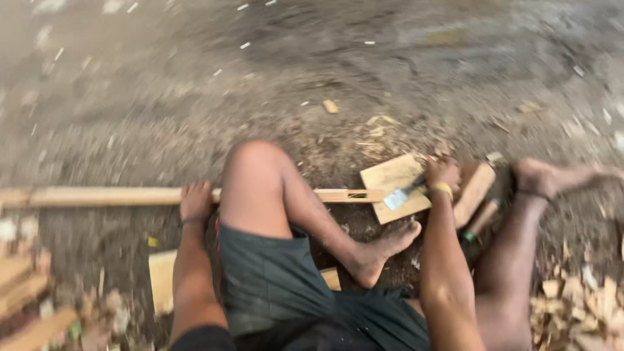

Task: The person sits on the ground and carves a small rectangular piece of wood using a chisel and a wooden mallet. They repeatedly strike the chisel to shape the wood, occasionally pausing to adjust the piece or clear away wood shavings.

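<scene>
Wooden stick (117, 195) is lying long on the dirt ground (195, 84), the left hand (196, 201) is pressing it down, fingers curled over, while the right hand (442, 174) is gripping maybe a chisel (402, 195), needing steady holding.

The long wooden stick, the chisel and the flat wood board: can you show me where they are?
long wooden stick (104, 195), head view, middle of its length.
chisel (398, 197), head view, on its metal blade.
flat wood board (389, 177), head view, bare top face.

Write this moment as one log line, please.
left hand: on long batten | right hand: holds chisel over board | ground: wood chips
</scene>
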